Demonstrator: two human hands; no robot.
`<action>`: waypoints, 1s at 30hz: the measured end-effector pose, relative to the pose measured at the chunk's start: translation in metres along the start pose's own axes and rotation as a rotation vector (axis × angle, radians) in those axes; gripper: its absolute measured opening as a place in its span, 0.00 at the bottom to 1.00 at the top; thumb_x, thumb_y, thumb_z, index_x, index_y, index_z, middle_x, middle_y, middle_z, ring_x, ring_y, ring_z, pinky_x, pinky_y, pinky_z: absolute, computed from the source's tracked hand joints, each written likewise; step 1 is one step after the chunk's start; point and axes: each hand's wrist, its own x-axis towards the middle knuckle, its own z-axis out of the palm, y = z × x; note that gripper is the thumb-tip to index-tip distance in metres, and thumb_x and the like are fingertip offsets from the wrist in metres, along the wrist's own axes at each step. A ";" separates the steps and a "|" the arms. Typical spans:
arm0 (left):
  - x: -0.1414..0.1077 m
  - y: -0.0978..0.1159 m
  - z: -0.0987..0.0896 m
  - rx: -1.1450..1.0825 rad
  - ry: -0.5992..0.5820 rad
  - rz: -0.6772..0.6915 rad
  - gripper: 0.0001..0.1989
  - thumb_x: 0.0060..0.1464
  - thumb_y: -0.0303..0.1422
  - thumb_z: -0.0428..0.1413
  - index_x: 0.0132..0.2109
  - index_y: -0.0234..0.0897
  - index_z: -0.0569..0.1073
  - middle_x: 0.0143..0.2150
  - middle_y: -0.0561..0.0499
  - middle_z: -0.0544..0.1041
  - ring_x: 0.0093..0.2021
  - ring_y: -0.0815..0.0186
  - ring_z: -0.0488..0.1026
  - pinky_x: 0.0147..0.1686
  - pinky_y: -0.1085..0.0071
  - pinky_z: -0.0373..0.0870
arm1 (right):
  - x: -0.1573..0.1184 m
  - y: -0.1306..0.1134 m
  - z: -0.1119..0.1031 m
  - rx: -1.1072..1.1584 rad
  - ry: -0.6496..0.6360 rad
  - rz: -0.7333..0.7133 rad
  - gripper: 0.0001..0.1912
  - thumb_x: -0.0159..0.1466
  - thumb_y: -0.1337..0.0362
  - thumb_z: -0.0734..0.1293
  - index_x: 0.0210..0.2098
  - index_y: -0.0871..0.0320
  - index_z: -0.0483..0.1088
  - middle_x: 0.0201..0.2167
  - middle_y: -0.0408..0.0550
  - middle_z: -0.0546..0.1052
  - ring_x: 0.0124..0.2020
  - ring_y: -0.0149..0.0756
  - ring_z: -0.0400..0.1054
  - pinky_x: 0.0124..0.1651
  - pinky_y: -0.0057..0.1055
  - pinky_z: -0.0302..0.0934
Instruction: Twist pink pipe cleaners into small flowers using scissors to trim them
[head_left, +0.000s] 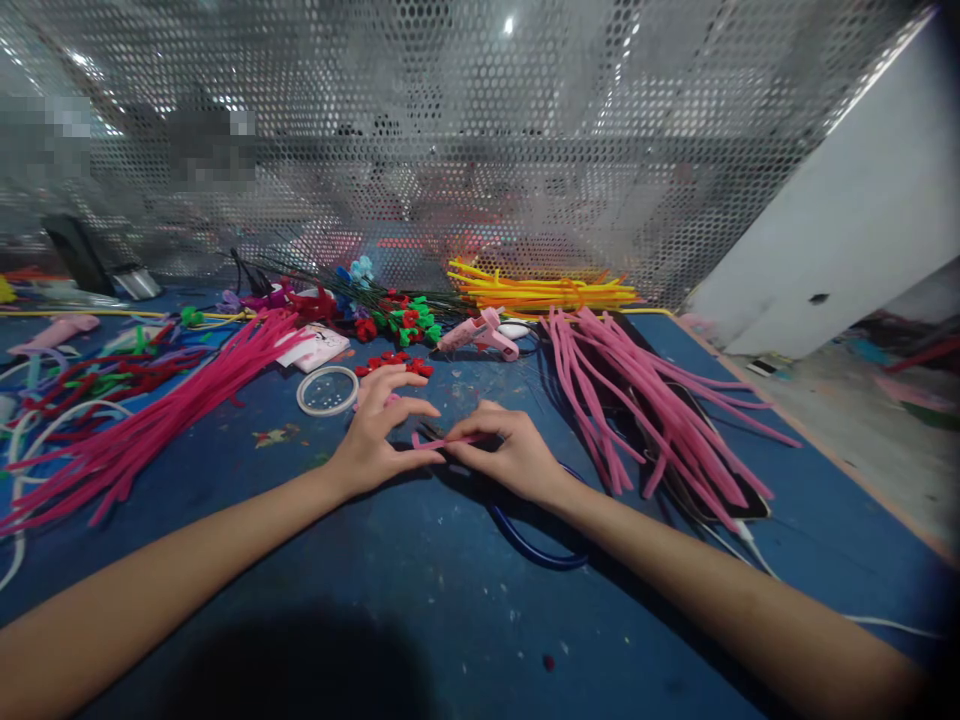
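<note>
Along the left edge of the tabletop (420, 600) we see a loose bundle of magenta pipe cleaners (150, 420) fanned toward the corner, with a clear tape ring (328, 390) just right of it. Our left hand (375, 440) rests near the middle of the tabletop, thumb and forefinger pinched on the left end of a short pink pipe cleaner (442, 441). That piece lies almost flat, its long axis running left to right between the two hands. Our right hand (510, 455) closes its grip on the right end, and something dark and thin, perhaps a tool, sits under its fingers; we cannot tell what it is. Both hands are equally near the piece, each touching it. Behind them lies a pink glue gun (480, 335), then yellow pipe cleaners (540, 290) against the back mesh. To the right, light pink pipe cleaners (645, 400) spill over a dark tray (739, 507); nothing else shows in it.
</note>
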 end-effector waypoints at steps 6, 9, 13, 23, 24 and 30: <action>-0.002 -0.002 0.002 -0.045 0.049 0.063 0.43 0.32 0.47 0.64 0.54 0.38 0.57 0.49 0.41 0.67 0.54 0.53 0.60 0.53 0.52 0.56 | -0.004 -0.003 0.002 -0.073 -0.029 -0.131 0.04 0.57 0.67 0.66 0.28 0.59 0.72 0.22 0.44 0.74 0.27 0.31 0.61 0.33 0.28 0.55; -0.004 -0.001 0.003 -0.046 0.050 0.129 0.45 0.31 0.48 0.64 0.56 0.38 0.55 0.48 0.41 0.67 0.53 0.52 0.61 0.52 0.52 0.57 | -0.005 -0.007 0.002 -0.086 -0.032 -0.180 0.04 0.58 0.67 0.65 0.28 0.60 0.71 0.22 0.44 0.73 0.27 0.30 0.60 0.32 0.28 0.54; -0.004 -0.001 0.003 -0.067 0.080 0.210 0.46 0.30 0.48 0.63 0.56 0.38 0.55 0.47 0.41 0.68 0.52 0.53 0.62 0.51 0.54 0.59 | -0.006 -0.010 0.001 -0.058 -0.111 -0.273 0.04 0.59 0.68 0.64 0.29 0.61 0.70 0.24 0.45 0.74 0.27 0.30 0.61 0.34 0.29 0.54; -0.008 0.001 0.007 0.055 0.067 0.420 0.38 0.34 0.55 0.58 0.51 0.44 0.61 0.46 0.45 0.71 0.51 0.56 0.62 0.53 0.57 0.54 | -0.004 -0.010 0.000 -0.065 -0.505 -0.467 0.07 0.62 0.67 0.62 0.33 0.62 0.71 0.30 0.47 0.76 0.35 0.32 0.66 0.43 0.32 0.56; -0.008 0.001 0.007 0.071 0.072 0.422 0.37 0.34 0.55 0.58 0.50 0.45 0.62 0.46 0.45 0.71 0.51 0.56 0.62 0.53 0.56 0.53 | -0.004 -0.010 0.000 -0.058 -0.521 -0.467 0.07 0.62 0.68 0.62 0.33 0.62 0.71 0.30 0.47 0.76 0.35 0.32 0.66 0.43 0.32 0.56; -0.006 0.002 0.004 -0.093 0.038 0.072 0.30 0.39 0.48 0.59 0.48 0.41 0.65 0.39 0.48 0.73 0.40 0.62 0.69 0.44 0.62 0.64 | -0.006 -0.005 0.003 -0.018 -0.192 -0.271 0.06 0.62 0.68 0.62 0.34 0.61 0.71 0.30 0.47 0.75 0.33 0.30 0.67 0.37 0.27 0.60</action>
